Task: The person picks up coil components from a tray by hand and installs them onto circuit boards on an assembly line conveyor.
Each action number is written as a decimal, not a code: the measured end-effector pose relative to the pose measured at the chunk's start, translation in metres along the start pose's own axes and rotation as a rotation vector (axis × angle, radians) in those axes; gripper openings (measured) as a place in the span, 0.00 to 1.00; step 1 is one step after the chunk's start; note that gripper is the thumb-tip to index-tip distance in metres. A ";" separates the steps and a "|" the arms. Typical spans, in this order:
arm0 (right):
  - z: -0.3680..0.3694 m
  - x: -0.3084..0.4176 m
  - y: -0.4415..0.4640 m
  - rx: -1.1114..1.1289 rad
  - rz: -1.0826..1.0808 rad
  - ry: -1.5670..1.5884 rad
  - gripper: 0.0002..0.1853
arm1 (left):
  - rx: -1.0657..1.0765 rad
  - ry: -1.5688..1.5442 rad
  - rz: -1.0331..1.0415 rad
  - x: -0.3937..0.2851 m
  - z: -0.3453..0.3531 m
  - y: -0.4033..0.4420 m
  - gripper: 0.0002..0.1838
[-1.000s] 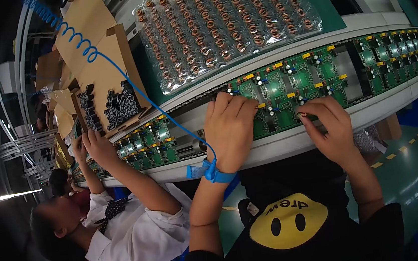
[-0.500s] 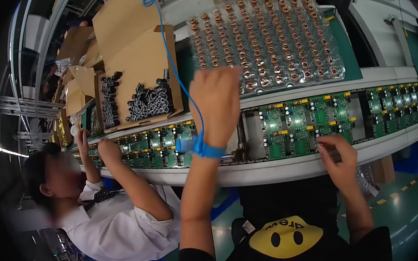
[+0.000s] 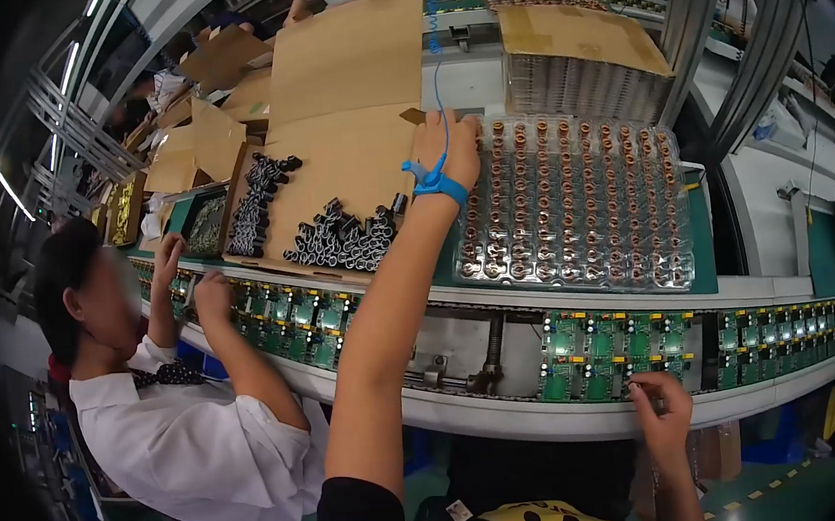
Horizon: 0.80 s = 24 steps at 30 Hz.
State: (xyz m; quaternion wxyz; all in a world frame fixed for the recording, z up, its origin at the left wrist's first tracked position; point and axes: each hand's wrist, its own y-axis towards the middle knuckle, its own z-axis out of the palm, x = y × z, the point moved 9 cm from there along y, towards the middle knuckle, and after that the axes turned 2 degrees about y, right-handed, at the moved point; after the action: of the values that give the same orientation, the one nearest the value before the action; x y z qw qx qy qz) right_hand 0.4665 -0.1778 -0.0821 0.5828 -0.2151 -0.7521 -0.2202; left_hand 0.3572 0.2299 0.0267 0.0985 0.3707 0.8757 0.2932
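Observation:
My left hand (image 3: 445,157), with a blue wrist strap (image 3: 441,186) and coiled cord, reaches to the far left corner of a clear plastic tray (image 3: 581,283) holding rows of copper-wound ring coils (image 3: 569,196). Its back faces me and its fingertips are hidden, so I cannot see whether they grip a coil. My right hand (image 3: 663,406) hovers at the near edge of a green circuit board panel (image 3: 602,353) on the conveyor. Its thumb and forefinger are pinched together, around something too small to make out.
A cardboard box (image 3: 347,157) holds piles of black parts with pale leads (image 3: 345,239). Stacked trays (image 3: 586,78) stand behind. A co-worker in a white shirt (image 3: 195,453) works at my left beside the conveyor rail (image 3: 513,420). More board panels (image 3: 786,330) lie to the right.
My left hand has moved forward from above the tray's near left edge to its far left corner. The view has tilted up. My right hand stays pinched by the boards.

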 end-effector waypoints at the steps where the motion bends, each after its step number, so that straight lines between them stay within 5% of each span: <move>1: 0.000 0.000 0.001 -0.003 0.006 -0.005 0.08 | -0.001 0.000 -0.014 0.001 -0.001 0.001 0.05; 6: 0.002 -0.002 0.000 0.032 -0.009 -0.026 0.06 | -0.061 -0.057 0.031 -0.003 -0.010 0.007 0.02; 11: 0.002 0.003 0.011 0.066 0.021 0.032 0.06 | -0.309 -0.480 0.272 -0.087 -0.115 -0.030 0.02; 15: 0.002 0.012 0.020 0.128 0.104 0.149 0.10 | -0.287 -0.560 0.323 -0.131 -0.187 -0.081 0.12; 20: 0.013 0.027 0.046 0.200 -0.068 0.098 0.10 | 0.001 -0.700 0.157 -0.137 -0.165 -0.160 0.15; 24: 0.017 0.026 0.059 0.184 0.015 -0.075 0.09 | 0.169 -0.773 -0.070 -0.135 -0.131 -0.223 0.12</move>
State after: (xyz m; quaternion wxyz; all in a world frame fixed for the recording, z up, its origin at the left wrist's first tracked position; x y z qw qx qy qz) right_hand 0.4817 -0.1184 -0.0559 0.5733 -0.1744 -0.7886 -0.1377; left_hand 0.2693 -0.0472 -0.0042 0.4003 0.4303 0.8072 0.0555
